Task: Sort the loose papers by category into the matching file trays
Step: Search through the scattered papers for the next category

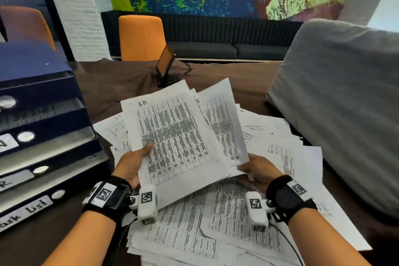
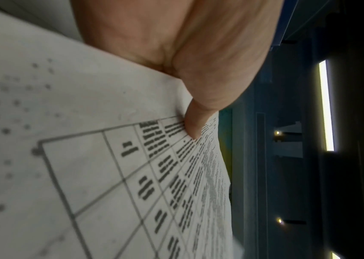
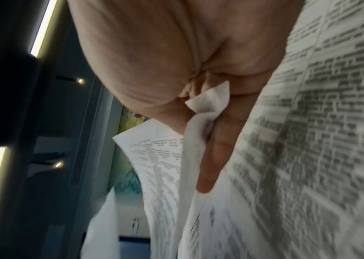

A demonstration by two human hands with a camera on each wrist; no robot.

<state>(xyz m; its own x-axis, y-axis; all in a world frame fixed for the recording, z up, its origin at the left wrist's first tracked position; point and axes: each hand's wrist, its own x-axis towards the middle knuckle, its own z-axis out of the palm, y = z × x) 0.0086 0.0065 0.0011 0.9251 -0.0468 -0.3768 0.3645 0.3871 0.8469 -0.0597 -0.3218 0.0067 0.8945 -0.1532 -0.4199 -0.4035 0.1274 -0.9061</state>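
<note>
Left hand (image 1: pixel 131 162) and right hand (image 1: pixel 257 170) are pinching lifted sheets (image 1: pixel 172 136), fingers gripping, apparently checking categories before filing into the stacked trays (image 1: pixel 43 147).

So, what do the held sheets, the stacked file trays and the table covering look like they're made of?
Held sheets: thin matte office paper, curling and creasing where both hands grip it, with printed tables.
File trays: dark blue, matte, sharp-edged; probably covered board or plastic, hard to tell, with round shiny metal-looking studs.
Table covering: brown cloth by its soft folds.
</note>
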